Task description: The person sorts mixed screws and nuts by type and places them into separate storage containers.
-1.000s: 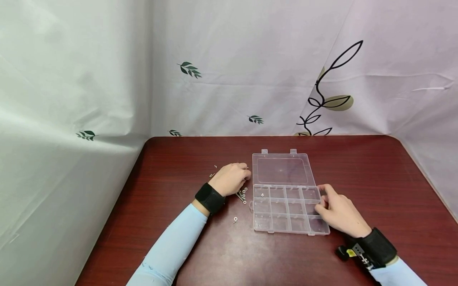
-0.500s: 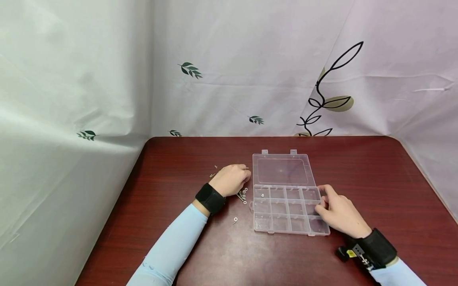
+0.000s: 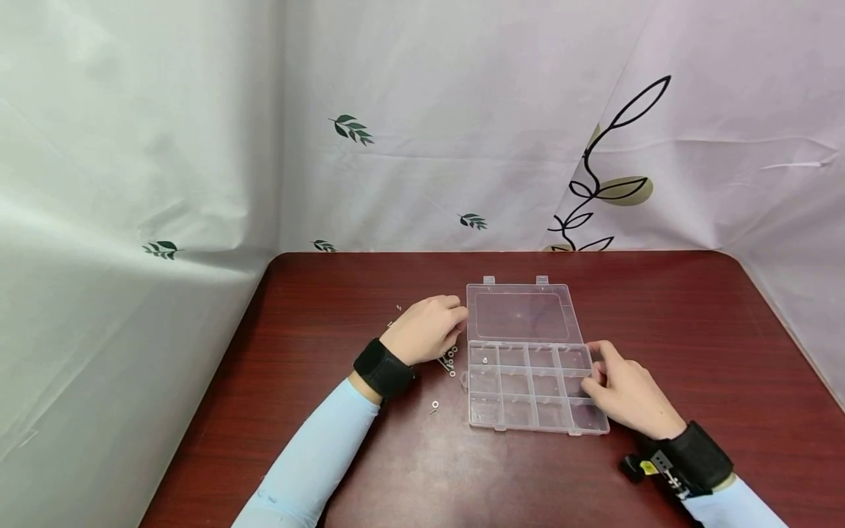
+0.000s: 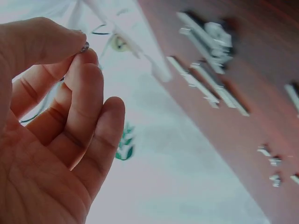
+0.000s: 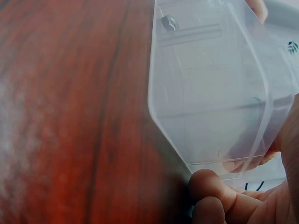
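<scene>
My left hand (image 3: 425,330) is raised just left of the clear plastic compartment box (image 3: 517,427). In the left wrist view, its thumb and forefinger pinch a small metal nut (image 4: 84,46), mostly hidden by the fingertips. My right hand (image 3: 630,396) grips the box's right side, thumb over the rim and other fingers against the outer wall. The box lies with its lid (image 3: 518,314) folded back, away from me. A single nut (image 3: 485,360) sits in its far left compartment.
Several loose screws (image 4: 219,86) and small washers or nuts (image 3: 452,363) lie on the dark red wooden table (image 3: 528,484) by my left hand. Nearer me are a ring-shaped washer (image 3: 435,404) and a short screw. Patterned cloth (image 3: 422,147) hangs behind the table.
My left hand lifts slightly and shifts toward the box, its wrist turning a little, with the pinched nut. The right hand and box stay in place.
</scene>
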The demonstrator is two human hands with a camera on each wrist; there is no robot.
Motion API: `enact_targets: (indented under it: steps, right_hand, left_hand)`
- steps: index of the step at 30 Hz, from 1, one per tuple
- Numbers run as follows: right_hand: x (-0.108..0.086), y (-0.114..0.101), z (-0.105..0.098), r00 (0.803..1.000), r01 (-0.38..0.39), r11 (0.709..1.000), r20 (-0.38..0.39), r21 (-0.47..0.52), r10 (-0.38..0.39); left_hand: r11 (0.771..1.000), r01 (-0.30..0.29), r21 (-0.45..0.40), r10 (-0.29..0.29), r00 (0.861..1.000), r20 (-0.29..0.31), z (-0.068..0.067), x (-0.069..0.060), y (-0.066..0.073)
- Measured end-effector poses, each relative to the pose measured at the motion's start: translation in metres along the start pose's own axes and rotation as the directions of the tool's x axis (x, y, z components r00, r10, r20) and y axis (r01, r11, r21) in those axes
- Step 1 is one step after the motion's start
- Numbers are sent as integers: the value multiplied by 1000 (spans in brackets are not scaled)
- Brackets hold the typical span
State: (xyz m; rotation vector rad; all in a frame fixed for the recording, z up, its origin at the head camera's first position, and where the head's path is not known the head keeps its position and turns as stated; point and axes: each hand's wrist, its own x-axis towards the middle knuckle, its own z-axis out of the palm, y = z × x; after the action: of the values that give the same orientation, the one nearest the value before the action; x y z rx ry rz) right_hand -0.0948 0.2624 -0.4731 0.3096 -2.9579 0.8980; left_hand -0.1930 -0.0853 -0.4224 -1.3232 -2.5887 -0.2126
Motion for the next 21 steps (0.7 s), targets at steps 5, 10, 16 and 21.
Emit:
enact_targets:
  steps: [5, 10, 16, 21]
  right_hand:
    - [0, 0, 0, 1000, 2, 1000, 2, -1, -2]
    - [0, -2, -1, 1000, 8, 1000, -5, -5, -8]
    - [0, -3, -1, 1000, 17, 1000, -19, -11, -17]
    - [0, -3, -1, 1000, 17, 1000, -24, -11, -17]
  left_hand:
    - [999, -52, 11, 53, 998, -39, -11, 1, 12]
    - [996, -90, 18, 91, 995, -51, -18, 2, 22]
    - [993, -118, -4, 118, 990, -81, -21, 2, 30]
    - [992, -129, -14, 127, 988, -91, -22, 2, 34]
